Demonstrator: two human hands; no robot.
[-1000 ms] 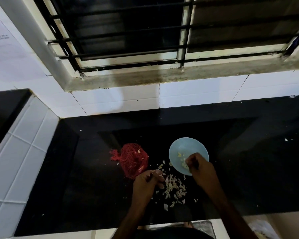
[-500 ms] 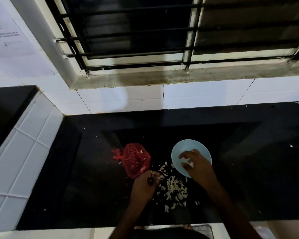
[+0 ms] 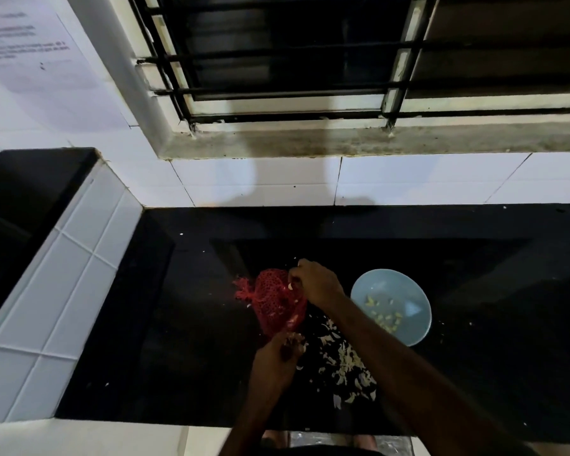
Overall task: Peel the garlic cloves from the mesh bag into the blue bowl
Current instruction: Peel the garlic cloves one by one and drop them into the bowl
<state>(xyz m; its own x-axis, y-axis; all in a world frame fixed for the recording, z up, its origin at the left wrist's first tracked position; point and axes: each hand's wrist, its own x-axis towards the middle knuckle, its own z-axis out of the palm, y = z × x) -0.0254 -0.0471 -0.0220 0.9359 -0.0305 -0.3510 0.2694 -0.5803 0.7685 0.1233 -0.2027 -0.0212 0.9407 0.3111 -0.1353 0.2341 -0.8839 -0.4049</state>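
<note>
Fingers of my right hand [image 3: 316, 286] are pinching the red mesh bag [image 3: 273, 301] at its far edge, a pale clove [image 3: 290, 286] showing at their tips. My left hand [image 3: 275, 357] is resting just below the bag's near end, fingers curling tight; what they are holding I cannot tell. The blue bowl [image 3: 405, 291] is sitting just right of my right wrist, peeled cloves [image 3: 384, 315] lying inside. Garlic skins [image 3: 346, 366] are lying between my left hand and right forearm.
</note>
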